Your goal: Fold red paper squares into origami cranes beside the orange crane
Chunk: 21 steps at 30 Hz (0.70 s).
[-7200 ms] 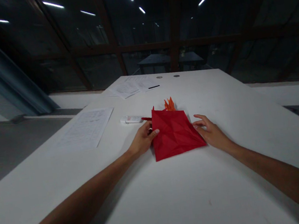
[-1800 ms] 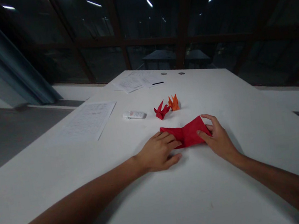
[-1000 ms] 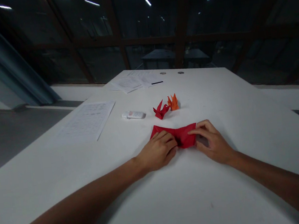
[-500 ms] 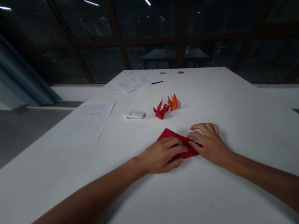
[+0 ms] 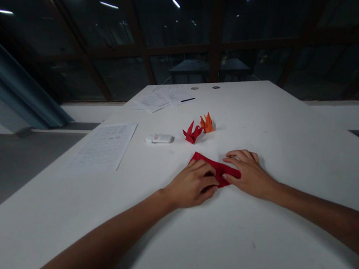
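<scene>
Paper (image 5: 219, 170) between hands (image 5: 192, 187) (image 5: 250, 176) — table sides (image 5: 323, 119) distant

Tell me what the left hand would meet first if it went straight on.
The left hand touches the red paper; beyond that, probably the right hand comes first, though depth is unclear.

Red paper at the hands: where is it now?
In the head view, right of centre, the red paper lies on the white table, partly under the left hand and right hand, nearer the person than the red origami figure.
</scene>
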Tool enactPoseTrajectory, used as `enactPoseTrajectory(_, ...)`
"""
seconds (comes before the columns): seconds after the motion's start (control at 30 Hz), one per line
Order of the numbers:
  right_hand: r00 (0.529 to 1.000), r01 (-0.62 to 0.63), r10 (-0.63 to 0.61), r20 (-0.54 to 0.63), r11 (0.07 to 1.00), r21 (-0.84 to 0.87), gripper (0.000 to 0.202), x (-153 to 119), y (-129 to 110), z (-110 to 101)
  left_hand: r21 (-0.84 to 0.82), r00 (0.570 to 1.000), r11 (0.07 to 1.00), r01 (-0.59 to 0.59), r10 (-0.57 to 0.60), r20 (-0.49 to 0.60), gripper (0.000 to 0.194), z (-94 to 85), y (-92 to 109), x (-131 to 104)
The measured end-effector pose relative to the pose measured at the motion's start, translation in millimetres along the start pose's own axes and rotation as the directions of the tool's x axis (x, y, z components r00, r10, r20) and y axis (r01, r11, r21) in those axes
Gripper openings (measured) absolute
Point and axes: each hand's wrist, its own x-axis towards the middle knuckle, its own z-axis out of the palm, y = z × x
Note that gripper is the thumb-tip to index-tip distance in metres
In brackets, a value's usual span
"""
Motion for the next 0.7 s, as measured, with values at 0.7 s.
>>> enactPoseTrajectory(0.7,0.903,-0.347,0.37,0.219,0.327,0.879,0.034,7,-15,-7,0.179,0.968,0.956,0.232,-0.209,-0.14,0.039,2.7,3,1)
